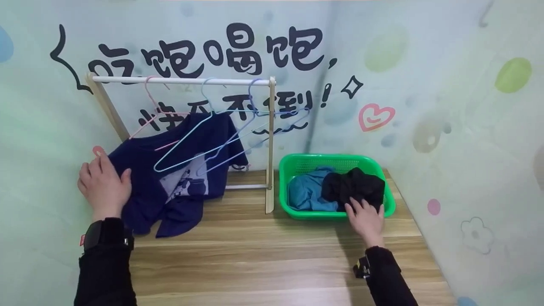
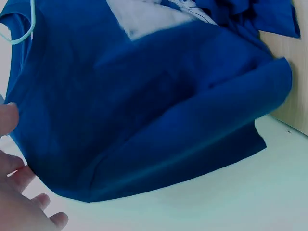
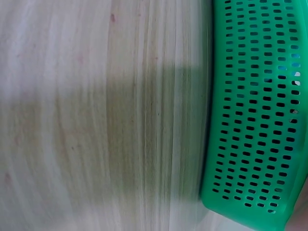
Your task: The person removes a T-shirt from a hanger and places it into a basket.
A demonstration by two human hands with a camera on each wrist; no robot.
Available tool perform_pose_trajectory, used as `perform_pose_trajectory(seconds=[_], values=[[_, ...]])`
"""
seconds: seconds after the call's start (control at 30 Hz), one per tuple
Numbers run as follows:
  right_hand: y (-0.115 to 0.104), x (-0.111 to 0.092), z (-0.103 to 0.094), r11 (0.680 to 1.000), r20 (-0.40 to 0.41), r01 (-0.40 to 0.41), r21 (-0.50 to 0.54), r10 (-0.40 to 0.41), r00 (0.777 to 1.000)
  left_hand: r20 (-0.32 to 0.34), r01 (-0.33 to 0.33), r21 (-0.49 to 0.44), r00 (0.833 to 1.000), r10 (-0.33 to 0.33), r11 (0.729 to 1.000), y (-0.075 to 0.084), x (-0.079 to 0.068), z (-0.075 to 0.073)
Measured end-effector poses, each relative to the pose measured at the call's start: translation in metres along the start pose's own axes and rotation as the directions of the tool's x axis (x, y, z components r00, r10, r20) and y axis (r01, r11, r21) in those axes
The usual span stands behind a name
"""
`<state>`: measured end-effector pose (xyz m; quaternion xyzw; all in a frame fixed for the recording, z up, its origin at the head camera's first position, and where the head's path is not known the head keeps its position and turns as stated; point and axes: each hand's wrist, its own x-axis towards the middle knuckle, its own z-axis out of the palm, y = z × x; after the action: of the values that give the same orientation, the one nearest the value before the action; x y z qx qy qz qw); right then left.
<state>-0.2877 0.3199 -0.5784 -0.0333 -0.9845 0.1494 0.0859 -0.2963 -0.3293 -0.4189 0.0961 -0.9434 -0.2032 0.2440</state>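
A navy T-shirt [image 1: 146, 159] with a pale printed patch hangs from a pink hanger [image 1: 149, 100] on the rack. At the garment's left edge is my left hand [image 1: 104, 185], thumb and fingers spread apart. In the left wrist view, its fingertips [image 2: 23, 177] are at the shirt's edge without curling round it. My right hand [image 1: 366, 219] reaches over the front rim of a green basket [image 1: 293, 212], its fingers resting on a black garment [image 1: 355, 187]. A teal garment [image 1: 308, 191] lies beside the black one. The right wrist view shows mainly the basket's perforated side.
The rack [image 1: 182, 80] has a white top bar and wooden legs on a wood-grain table [image 1: 250, 255]. A light green hanger [image 1: 204, 121] and a blue hanger [image 1: 251, 102] hang there, overlapping the shirt. Printed wall sheets [image 1: 459, 140] enclose the back and sides.
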Motion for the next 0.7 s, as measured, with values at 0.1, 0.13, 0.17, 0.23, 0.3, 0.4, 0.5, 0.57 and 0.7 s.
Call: perform_pose_trajectory(seconds=[0.1,0.13,0.17,0.23,0.3,0.4,0.5,0.57,0.7], values=[[0.001,0.000,0.000,1.000,0.000,0.007,0.002,-0.007,1.000,-0.101,-0.011,-0.016,0.995,0.009,1.000,0.002,-0.008,0.004],[0.002,0.000,0.000,1.000,0.000,0.009,0.002,-0.009,1.000,-0.133,-0.022,-0.025,0.991,0.018,0.999,0.003,-0.010,0.005],[0.002,0.000,0.000,1.000,-0.003,0.011,0.002,-0.011,1.000,-0.160,-0.032,-0.033,0.987,0.026,0.999,0.004,-0.013,0.006],[0.002,-0.001,0.000,1.000,-0.011,0.013,-0.001,-0.013,1.000,-0.187,-0.045,-0.053,0.982,0.034,0.998,0.005,-0.016,0.006],[0.000,-0.003,0.001,1.000,-0.025,0.011,-0.006,-0.011,1.000,-0.197,-0.056,-0.071,0.979,0.041,0.996,0.006,-0.017,0.005],[-0.001,-0.006,0.003,1.000,-0.049,-0.007,-0.008,0.006,0.999,-0.227,-0.073,-0.120,0.973,0.044,0.990,0.007,-0.018,0.002],[-0.003,-0.009,0.005,1.000,-0.065,-0.025,0.000,0.025,0.998,-0.307,-0.100,-0.172,0.951,0.043,0.980,0.008,-0.017,0.000],[-0.004,-0.011,0.006,0.999,-0.077,-0.033,0.008,0.033,0.997,-0.365,-0.119,-0.197,0.930,0.040,0.973,0.009,-0.016,-0.001],[-0.007,-0.015,0.008,0.999,-0.089,-0.036,0.016,0.037,0.995,-0.449,-0.151,-0.239,0.893,0.029,0.959,0.011,-0.014,-0.005]])
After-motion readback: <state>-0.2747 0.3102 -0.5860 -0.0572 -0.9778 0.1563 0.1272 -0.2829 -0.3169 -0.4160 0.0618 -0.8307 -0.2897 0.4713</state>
